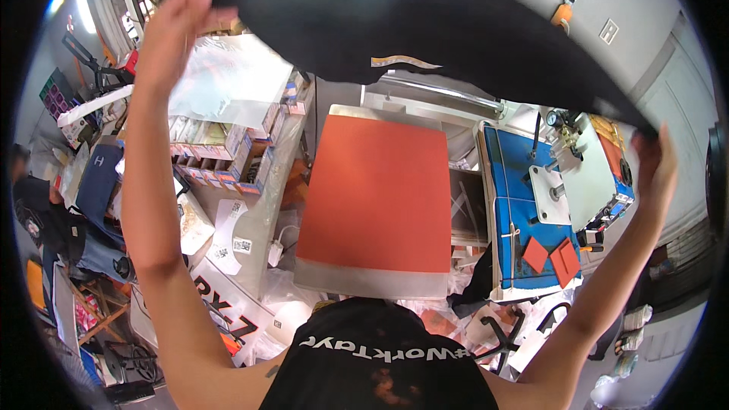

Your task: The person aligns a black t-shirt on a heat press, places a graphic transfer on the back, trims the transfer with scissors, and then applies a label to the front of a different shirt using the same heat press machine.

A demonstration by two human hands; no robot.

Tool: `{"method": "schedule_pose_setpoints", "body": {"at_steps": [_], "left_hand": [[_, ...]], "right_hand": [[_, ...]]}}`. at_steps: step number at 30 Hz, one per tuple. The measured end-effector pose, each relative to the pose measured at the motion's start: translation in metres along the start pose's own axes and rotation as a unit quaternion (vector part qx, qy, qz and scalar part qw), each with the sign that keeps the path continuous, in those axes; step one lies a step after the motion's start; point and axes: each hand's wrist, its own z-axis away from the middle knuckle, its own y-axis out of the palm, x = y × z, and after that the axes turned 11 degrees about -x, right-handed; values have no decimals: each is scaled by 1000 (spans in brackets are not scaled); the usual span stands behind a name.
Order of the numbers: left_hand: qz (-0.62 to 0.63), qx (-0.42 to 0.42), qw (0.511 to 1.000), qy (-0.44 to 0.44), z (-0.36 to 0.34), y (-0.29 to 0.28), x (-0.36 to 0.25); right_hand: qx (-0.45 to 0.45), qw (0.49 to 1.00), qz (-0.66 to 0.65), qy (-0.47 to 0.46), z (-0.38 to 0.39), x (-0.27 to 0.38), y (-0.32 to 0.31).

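Note:
A large black cloth, possibly a garment [425,23], is stretched in the air between my raised hands. My left hand [186,15], slightly blurred, pinches its upper left end. Its right end is gripped by my right hand [656,159], lower and farther out. A small shiny strip [406,61] shows near the cloth's lower edge. Below the cloth and in front of me lies a flat orange-red pad [376,197] on a pale press bed [372,281]. The cloth hangs apart from the pad and hides part of the background.
On the right stands a small press with a blue bed [516,167] carrying orange-red squares [563,262]. The left table [292,152] bears small boxes [209,144] and clear plastic sheets [228,76]. A person [45,212] sits at far left. An office chair [505,338] stands at lower right.

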Motion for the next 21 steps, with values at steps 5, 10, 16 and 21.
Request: {"method": "schedule_pose_setpoints", "body": {"at_steps": [5,10,16,21], "left_hand": [[-168,-51,967,-183,180,-11,74],[-82,-94,917,-379,340,-8,160],[129,54,686,-714,412,-51,243],[272,82,711,-643,414,-85,235]], "right_hand": [[-27,967,249,50,172,-131,-34],[-75,904,362,215,299,-230,-36],[28,820,209,532,355,-321,-64],[-160,828,-182,506,375,-289,-73]]}}
